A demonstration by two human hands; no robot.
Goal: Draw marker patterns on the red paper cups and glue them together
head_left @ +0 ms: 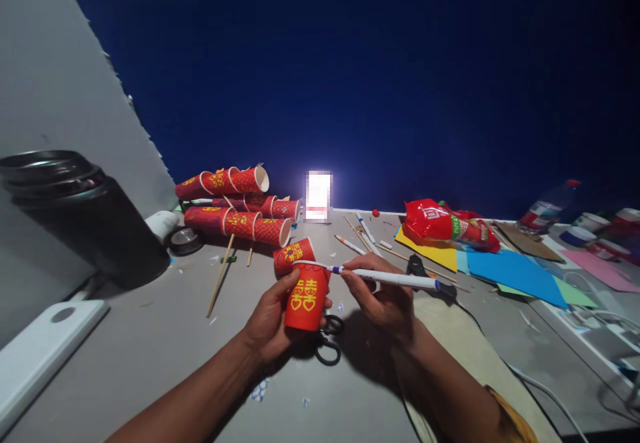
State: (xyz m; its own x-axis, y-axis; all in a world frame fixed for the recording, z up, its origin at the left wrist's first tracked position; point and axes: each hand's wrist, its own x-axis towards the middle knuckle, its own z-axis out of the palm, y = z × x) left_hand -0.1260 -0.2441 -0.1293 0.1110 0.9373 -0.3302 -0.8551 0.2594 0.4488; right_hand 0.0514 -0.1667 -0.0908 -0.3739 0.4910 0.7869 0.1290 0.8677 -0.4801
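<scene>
My left hand [274, 316] is wrapped round a red paper cup [304, 301] with a yellow double-happiness print, its white rim turned up and away. In my right hand [383, 299] is a white marker [395, 278] with a purple tip end, held level. The tip is at the cup's rim on the right; whether it touches cannot be made out. Just behind the held cup lies another red paper cup [295, 253] on its side. Black-handled scissors [329, 349] rest on the table, partly hidden by my left hand and the cup.
Stacked red cups [235, 225] lie at the back left near wooden sticks [220, 277]. A black bottle [90, 223] and white power bank-like slab [47, 356] are left. Several markers [366, 228], a red packet [445, 224], coloured paper [515, 273] and cables [545, 393] are right.
</scene>
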